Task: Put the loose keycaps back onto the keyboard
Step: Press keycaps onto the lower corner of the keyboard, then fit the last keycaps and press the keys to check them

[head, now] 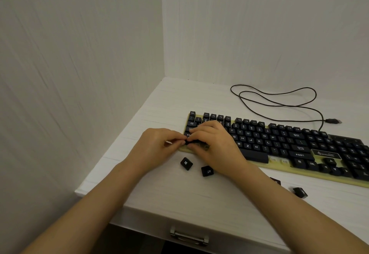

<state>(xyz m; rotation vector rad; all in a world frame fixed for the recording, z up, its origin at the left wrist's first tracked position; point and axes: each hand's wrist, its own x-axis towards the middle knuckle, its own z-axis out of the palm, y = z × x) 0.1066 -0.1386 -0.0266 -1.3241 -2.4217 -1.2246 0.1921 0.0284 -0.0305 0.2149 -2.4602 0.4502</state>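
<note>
A black keyboard (279, 140) on a yellowish base lies on the white desk. My left hand (159, 148) and my right hand (213, 144) meet at its near-left corner. Both pinch a black keycap (191, 142) at the bottom row; my fingers mostly hide it. Loose black keycaps lie on the desk: a Windows-logo cap (186, 163), an ALT cap (207, 171), one partly hidden by my right forearm (276, 181), and another (300, 192) further right. Bare white switch sockets (279, 161) show right of the space bar.
The keyboard's black cable (279, 105) loops behind it and ends in a USB plug (334, 121). White walls meet in a corner at the desk's back left. The desk's left edge (111, 150) is near my left hand. A drawer handle (189, 235) sits below the front edge.
</note>
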